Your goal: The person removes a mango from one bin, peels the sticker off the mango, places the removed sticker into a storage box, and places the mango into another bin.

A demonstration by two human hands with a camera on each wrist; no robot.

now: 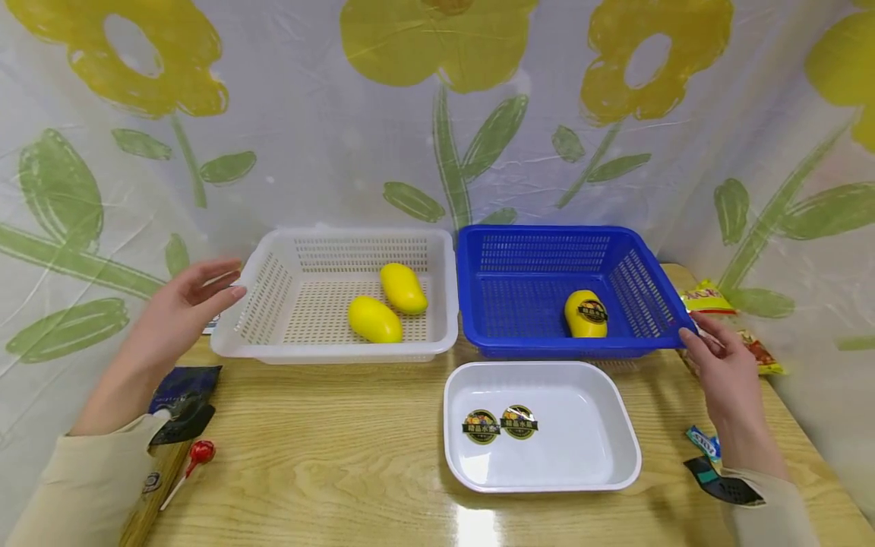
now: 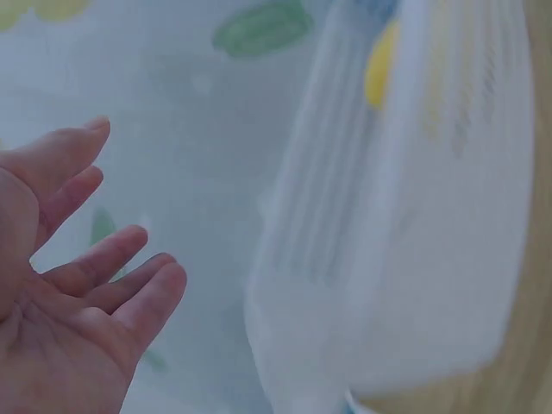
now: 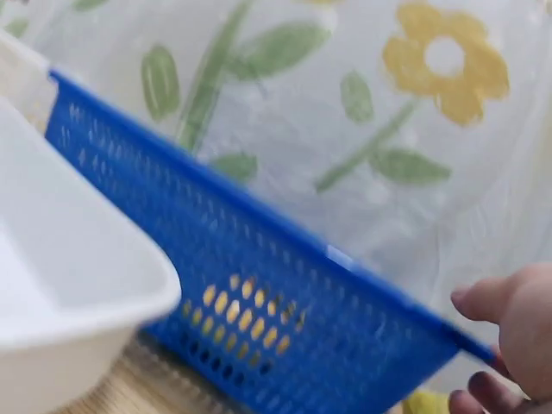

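Two arms (image 1: 116, 387) reach forward; left hand (image 1: 184, 304) hovers, right hand (image 1: 733, 368) grips blue basket (image 1: 526, 346).

Blurry white basket (image 2: 440, 259), left-wrist view

The corner of a blue basket (image 3: 259, 233) is gripped at the lower right by the right hand (image 3: 522, 341), with the rim passed between the thumb (image 3: 483, 299) above and the fingers (image 3: 493, 392) below. Something yellow (image 3: 237, 315) is glimpsed through the holes of the basket's side. Part of that side is hidden by a white tray (image 3: 86, 267) at the left. The background is filled by a pale sheet (image 3: 285, 129) printed with green leaves and a yellow flower.
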